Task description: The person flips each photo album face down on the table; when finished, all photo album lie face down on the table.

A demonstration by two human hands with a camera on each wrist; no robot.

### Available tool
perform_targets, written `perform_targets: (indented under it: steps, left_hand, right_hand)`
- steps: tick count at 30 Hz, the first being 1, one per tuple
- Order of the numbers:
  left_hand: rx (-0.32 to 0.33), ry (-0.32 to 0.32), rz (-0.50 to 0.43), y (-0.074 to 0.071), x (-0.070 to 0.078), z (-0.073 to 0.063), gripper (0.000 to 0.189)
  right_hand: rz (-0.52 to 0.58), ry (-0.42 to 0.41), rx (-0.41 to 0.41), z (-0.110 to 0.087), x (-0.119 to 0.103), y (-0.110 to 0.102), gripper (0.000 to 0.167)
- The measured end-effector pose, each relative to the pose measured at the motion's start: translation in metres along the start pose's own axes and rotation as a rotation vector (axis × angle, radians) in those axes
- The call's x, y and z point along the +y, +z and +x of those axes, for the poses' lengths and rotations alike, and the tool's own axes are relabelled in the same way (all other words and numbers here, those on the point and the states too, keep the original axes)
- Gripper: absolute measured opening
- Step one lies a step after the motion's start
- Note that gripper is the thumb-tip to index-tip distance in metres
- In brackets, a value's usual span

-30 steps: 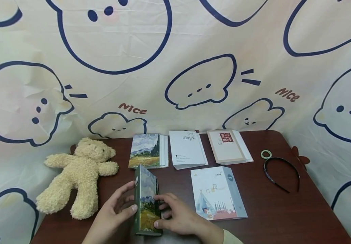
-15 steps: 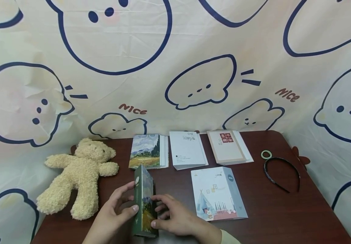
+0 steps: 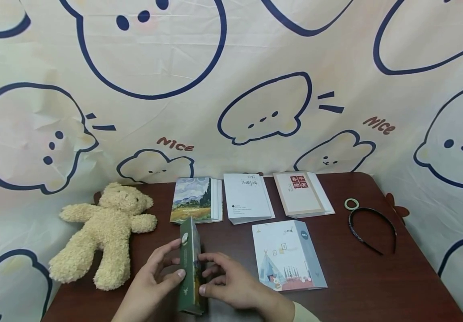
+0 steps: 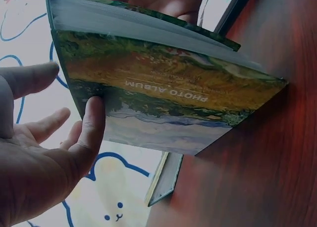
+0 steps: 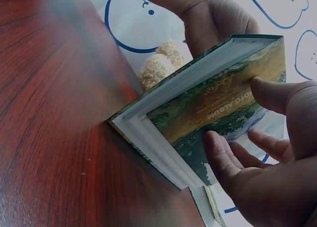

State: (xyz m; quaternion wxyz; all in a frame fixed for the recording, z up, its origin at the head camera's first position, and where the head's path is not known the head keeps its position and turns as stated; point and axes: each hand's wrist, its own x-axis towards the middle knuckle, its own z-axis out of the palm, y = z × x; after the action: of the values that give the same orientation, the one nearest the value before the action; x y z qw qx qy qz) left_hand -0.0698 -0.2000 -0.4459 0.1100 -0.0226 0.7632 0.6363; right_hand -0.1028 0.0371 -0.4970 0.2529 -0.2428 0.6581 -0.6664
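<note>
head view: the photo album [image 3: 188, 281] stands on edge on the near table [image 3: 368, 286], left of centre, between the left hand [image 3: 155, 279] and right hand [image 3: 233, 281]; its green spine has turned toward the camera, and the painted cover, plain a second ago, is nearly hidden. the toy bear [image 3: 106, 232] hasn't moved.

left wrist view: fingers apart, one tip on the lettered cover.

right wrist view: fingers apart, thumb and fingertip touching the other cover.

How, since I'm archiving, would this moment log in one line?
photo album: standing, spine up; left hand: touching one side; right hand: touching other side
</note>
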Motion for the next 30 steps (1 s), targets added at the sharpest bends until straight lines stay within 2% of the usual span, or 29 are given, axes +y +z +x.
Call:
perform_targets:
  steps: [4,10,17,23,30]
  left_hand:
    - [0.014,0.011,0.004,0.003,-0.001,0.002,0.059]
    - [0.008,0.015,-0.042,0.01,-0.003,0.006,0.053]
    - [-0.012,0.014,-0.085,0.018,-0.004,0.008,0.052]
    - [-0.054,0.01,-0.051,0.022,-0.006,0.01,0.057]
    - [-0.068,0.028,-0.006,0.027,-0.012,0.014,0.06]
  right_hand:
    - [0.055,0.001,0.024,-0.002,-0.005,-0.001,0.059]
    - [0.129,0.013,0.055,-0.005,-0.009,-0.006,0.057]
    - [0.163,-0.017,0.077,-0.007,-0.013,-0.016,0.055]
    - [0.179,-0.016,0.099,-0.01,-0.016,-0.021,0.054]
    - [0.183,-0.032,0.109,-0.014,-0.017,-0.03,0.056]
